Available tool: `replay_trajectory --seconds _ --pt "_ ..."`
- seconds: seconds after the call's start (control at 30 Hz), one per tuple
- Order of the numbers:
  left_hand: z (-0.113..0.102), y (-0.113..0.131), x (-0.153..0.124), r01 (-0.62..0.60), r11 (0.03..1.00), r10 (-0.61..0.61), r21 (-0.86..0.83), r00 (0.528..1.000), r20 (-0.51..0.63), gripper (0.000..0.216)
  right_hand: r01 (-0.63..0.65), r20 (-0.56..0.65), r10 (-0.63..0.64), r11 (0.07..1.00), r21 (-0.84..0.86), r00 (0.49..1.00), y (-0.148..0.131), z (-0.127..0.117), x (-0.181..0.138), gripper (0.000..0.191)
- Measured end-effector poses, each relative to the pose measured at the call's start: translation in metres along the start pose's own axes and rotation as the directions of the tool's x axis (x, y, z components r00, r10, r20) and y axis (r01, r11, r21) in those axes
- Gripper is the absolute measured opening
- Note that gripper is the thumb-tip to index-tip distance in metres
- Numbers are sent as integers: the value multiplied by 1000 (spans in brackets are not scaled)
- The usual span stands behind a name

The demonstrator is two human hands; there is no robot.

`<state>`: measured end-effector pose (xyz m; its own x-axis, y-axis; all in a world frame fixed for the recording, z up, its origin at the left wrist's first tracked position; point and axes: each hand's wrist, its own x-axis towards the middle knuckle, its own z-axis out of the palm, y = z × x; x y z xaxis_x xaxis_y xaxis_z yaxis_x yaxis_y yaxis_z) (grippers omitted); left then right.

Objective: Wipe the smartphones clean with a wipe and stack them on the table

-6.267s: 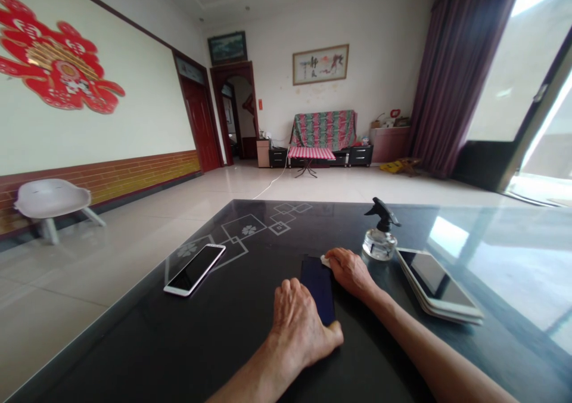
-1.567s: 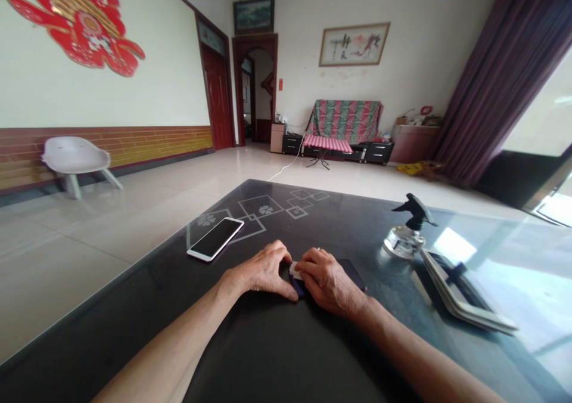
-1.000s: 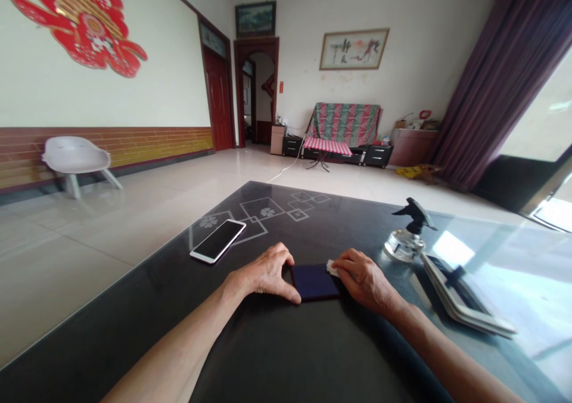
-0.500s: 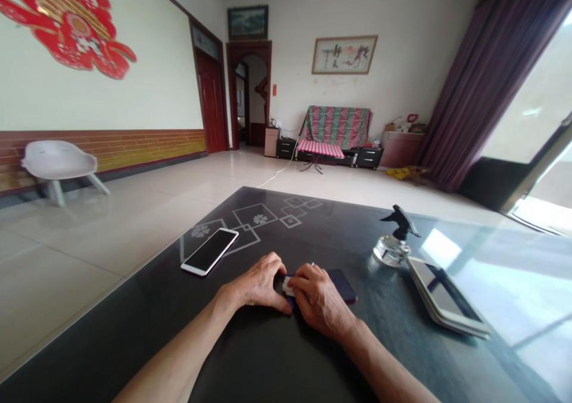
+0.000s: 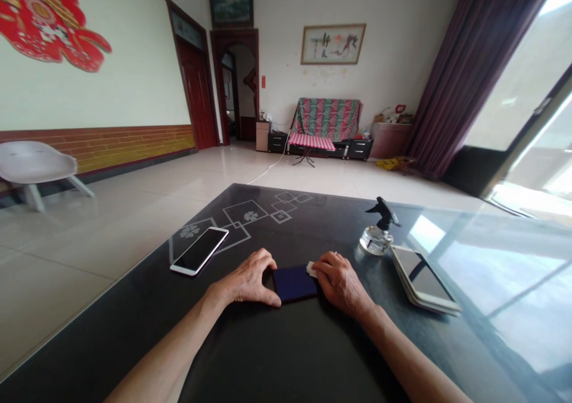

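Note:
A dark blue phone (image 5: 294, 282) lies flat on the black glass table (image 5: 286, 355). My left hand (image 5: 248, 278) rests curled against the phone's left end, thumb along its near edge, holding it in place. My right hand (image 5: 342, 281) is at the phone's right end, its fingers pinched on a small white wad of tissue or cloth (image 5: 311, 267) that touches the phone.
A white-rimmed phone (image 5: 199, 258) lies to the left on the table's square pattern. A clear spray bottle with a black trigger (image 5: 378, 233) stands to the right. Beside it is a stack of phones (image 5: 422, 281). A white chair (image 5: 36, 164) stands on the tiled floor at far left.
My right hand with the white wad slid from the phone's left end, beside my left hand, to its right end, uncovering the screen. The head view shifted slightly.

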<state>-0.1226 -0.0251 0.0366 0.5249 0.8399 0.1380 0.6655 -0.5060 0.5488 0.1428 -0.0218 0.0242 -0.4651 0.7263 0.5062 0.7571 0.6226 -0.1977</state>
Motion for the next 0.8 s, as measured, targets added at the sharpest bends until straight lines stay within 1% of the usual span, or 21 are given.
replay_trajectory --seconds 0.13,0.23,0.4,0.53,0.7,0.8 --pt "-2 3 -1 8 1000 -8 -4 1000 12 60 -54 -38 53 998 -27 998 3 0 -2 24" --pt "-2 3 -1 14 1000 -14 0 1000 20 60 -75 -39 74 996 -41 997 5 -1 -1 24" --pt "2 5 0 11 999 -12 39 1000 4 71 -109 -32 108 993 -51 994 18 -1 1 24" --pt "4 7 1 21 998 -21 52 1000 -6 70 -119 -30 117 991 -55 993 24 1 2 25" --pt "5 6 1 25 999 -25 25 1000 -9 67 -121 -39 119 991 -62 992 23 0 3 25" --pt "6 5 2 8 1000 -8 15 1000 -14 67 -121 -42 119 991 -62 992 21 -1 3 25"
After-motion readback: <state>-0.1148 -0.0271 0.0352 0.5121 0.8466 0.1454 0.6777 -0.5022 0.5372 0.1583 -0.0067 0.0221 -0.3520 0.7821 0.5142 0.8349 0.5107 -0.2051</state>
